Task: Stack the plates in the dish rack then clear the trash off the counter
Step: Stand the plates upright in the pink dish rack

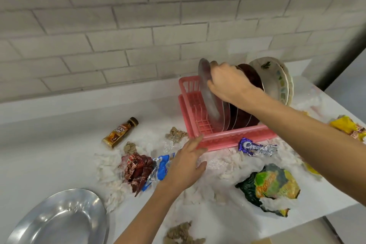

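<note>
Where the surface comes closest, at the lower left of the frame, a loose steel plate lies flat, and a brown paper wad sits at the bottom centre. A little further in, right of centre, a green and yellow snack bag lies crumpled among white tissue scraps. The left hand reaches across the middle with fingers straight and spread, its fingertips touching the front left corner of the pink dish rack. Just left of that hand lie a red wrapper and a blue wrapper; a purple wrapper rests against the rack's front. A brown bottle lies on its side beyond them. In the rack, the right hand curls over the top rim of an upright steel plate, the leftmost one standing there. Behind it stand dark plates and flowered plates. A yellow wrapper lies at the right edge, below the tiled wall.
</note>
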Demonstrator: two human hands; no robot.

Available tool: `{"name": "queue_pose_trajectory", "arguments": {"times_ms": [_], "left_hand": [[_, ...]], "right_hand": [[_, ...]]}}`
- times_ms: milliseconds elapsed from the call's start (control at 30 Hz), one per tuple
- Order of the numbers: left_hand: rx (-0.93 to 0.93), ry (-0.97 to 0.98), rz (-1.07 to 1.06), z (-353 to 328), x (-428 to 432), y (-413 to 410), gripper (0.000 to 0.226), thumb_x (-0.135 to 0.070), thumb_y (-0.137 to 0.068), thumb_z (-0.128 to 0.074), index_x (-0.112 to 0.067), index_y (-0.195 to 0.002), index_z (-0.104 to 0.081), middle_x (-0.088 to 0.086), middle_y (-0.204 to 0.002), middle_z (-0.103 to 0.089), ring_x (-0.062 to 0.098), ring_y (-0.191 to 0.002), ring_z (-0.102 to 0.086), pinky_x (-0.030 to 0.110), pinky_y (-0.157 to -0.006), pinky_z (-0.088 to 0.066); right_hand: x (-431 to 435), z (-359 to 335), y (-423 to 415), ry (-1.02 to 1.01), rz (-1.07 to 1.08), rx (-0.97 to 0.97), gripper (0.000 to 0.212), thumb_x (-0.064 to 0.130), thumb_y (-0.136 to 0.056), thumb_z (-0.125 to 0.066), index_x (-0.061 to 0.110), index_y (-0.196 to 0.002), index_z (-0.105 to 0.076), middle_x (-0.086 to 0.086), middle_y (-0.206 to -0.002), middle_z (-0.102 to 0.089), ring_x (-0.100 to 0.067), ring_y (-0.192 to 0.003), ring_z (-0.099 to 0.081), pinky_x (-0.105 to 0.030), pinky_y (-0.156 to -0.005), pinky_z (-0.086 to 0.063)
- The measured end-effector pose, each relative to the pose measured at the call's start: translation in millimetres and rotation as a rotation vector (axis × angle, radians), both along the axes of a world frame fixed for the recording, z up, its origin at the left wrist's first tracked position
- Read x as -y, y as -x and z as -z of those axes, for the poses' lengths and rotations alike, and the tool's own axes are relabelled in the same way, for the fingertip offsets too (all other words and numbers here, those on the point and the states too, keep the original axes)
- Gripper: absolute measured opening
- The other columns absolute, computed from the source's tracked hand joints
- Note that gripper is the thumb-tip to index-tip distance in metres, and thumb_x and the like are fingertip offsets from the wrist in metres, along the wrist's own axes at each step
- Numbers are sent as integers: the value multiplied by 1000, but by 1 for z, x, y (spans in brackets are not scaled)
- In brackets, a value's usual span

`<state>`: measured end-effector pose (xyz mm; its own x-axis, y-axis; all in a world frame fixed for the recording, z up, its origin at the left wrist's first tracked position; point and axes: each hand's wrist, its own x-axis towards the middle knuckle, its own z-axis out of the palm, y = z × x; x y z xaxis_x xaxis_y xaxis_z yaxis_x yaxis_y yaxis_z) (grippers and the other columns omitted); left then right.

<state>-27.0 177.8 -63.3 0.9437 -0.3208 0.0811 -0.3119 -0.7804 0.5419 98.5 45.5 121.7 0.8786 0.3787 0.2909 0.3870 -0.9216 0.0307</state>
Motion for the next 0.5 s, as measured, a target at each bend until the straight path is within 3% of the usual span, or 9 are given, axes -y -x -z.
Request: {"name": "queue_pose_trajectory", "arguments": {"times_ms": [133,267,367,500], "left_hand": [[-43,-4,-1,-5,1,0,45,-30,-92,-57,-27,-136,-52,-16,-161,-11,15,-149,-15,39,-116,-30],[-64,1,1,-4,-1,1,46,-30,-91,-57,-27,-137,-51,-20,-160,-7,16,-149,-16,41,-114,-33],[-68,-3,0,-1,-2,1,46,-30,-91,-57,-26,-136,-51,-19,-161,-7,15,-148,-18,42,-113,-35],[-71,2,11,-2,-2,1,45,-30,-92,-57,-25,-137,-51,-15,-161,-11,14,-148,-17,40,-116,-29]], "right_hand": [[-8,26,-18,95,27,-3,38,11,-95,-37,-2,-129,-46,-20,-106,-61,-40,-92,-63,-37,-58,-34],[-13,24,-15,52,64,-143,43,-1,-92,-42,-7,-134,-38,-26,-119,-54,-46,-106,-57,-43,-73,-46],[-12,23,-14,81,88,-158,44,-6,-88,-42,-7,-132,-39,-26,-119,-54,-46,-106,-57,-43,-72,-45],[-10,19,-18,94,74,-118,37,2,-93,-48,-5,-129,-44,-25,-118,-54,-43,-106,-57,-39,-69,-40]]}}
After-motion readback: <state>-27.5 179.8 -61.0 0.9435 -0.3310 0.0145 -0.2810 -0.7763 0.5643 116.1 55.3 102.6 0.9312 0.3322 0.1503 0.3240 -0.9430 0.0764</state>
